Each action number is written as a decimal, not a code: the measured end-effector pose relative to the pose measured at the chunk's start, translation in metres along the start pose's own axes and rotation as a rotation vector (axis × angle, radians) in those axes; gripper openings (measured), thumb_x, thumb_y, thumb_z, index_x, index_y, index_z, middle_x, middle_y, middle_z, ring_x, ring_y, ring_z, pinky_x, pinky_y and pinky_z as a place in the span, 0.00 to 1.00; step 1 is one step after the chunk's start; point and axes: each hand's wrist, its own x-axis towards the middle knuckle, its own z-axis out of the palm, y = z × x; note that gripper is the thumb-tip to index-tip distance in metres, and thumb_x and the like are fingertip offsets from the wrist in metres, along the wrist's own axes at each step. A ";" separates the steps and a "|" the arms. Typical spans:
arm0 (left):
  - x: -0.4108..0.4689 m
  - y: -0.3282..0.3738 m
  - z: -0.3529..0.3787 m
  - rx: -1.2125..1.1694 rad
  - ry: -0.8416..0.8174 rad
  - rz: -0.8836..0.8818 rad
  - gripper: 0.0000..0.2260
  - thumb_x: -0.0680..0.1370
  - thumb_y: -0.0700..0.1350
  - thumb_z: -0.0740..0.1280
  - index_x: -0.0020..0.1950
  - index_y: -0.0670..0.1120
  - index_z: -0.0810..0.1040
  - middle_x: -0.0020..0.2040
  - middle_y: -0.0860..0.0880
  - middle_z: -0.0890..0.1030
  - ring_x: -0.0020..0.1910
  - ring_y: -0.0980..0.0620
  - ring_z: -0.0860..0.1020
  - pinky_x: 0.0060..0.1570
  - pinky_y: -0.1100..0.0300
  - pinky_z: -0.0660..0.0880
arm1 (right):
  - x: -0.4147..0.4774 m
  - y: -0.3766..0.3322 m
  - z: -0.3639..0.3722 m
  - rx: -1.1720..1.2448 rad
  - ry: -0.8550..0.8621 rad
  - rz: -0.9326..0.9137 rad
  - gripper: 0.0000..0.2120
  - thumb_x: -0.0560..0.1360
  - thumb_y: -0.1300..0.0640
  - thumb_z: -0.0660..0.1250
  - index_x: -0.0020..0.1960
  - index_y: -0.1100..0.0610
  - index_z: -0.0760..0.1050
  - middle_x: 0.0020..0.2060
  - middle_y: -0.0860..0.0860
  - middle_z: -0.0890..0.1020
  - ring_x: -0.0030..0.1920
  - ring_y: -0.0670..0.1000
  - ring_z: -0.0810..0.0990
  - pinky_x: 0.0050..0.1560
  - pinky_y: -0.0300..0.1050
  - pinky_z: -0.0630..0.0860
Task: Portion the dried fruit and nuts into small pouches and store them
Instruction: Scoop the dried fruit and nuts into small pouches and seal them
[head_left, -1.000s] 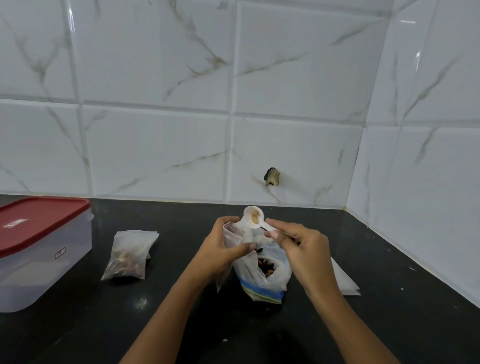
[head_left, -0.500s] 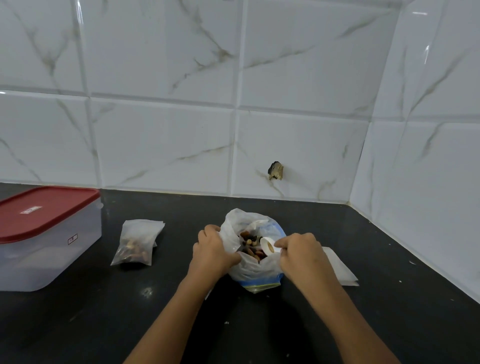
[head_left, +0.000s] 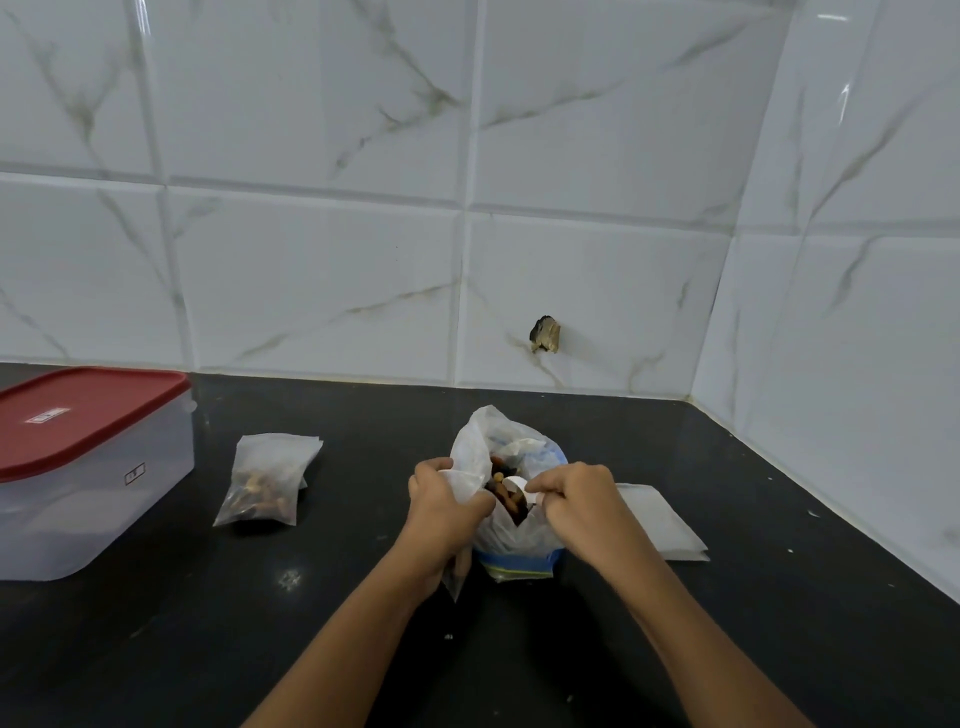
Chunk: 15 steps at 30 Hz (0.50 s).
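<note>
Container (head_left: 93, 467): far left, red lid on.
Bag of mix (head_left: 511, 535): centre, mouth open; left hand (head_left: 441, 512) grips its rim.
Filled pouch (head_left: 265, 483): lies between container and bag.
Scoop (head_left: 516, 486): raised a second ago, now dipped in the bag, pinched by right hand (head_left: 576, 504). Another portion is loading, I'd say.

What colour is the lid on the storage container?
Red lid, clearest in the head view.

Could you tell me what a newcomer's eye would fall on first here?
At centre, the left grip holds open a clear bag of fruit and nuts while the right grip holds a white scoop inside it. To the left, a filled pouch and a red-lidded container sit on the dark counter.
</note>
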 end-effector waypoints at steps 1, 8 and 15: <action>0.000 -0.001 0.001 -0.045 -0.007 0.002 0.24 0.74 0.37 0.65 0.66 0.45 0.61 0.63 0.47 0.62 0.55 0.50 0.69 0.48 0.59 0.71 | 0.001 0.001 0.000 0.031 -0.002 0.016 0.19 0.76 0.66 0.54 0.58 0.54 0.80 0.58 0.58 0.77 0.52 0.56 0.79 0.54 0.44 0.76; -0.002 0.000 0.005 -0.034 -0.011 0.061 0.25 0.74 0.37 0.66 0.68 0.45 0.60 0.60 0.51 0.60 0.55 0.53 0.67 0.48 0.61 0.70 | 0.002 0.009 -0.010 0.601 0.007 0.249 0.16 0.72 0.72 0.58 0.37 0.57 0.79 0.27 0.54 0.75 0.29 0.47 0.71 0.35 0.37 0.69; -0.001 -0.001 0.004 0.052 -0.048 0.124 0.27 0.75 0.39 0.66 0.69 0.45 0.57 0.63 0.49 0.61 0.58 0.51 0.68 0.55 0.57 0.73 | 0.007 0.010 0.003 0.475 0.013 0.173 0.13 0.74 0.67 0.60 0.46 0.58 0.83 0.35 0.54 0.79 0.39 0.50 0.77 0.39 0.39 0.72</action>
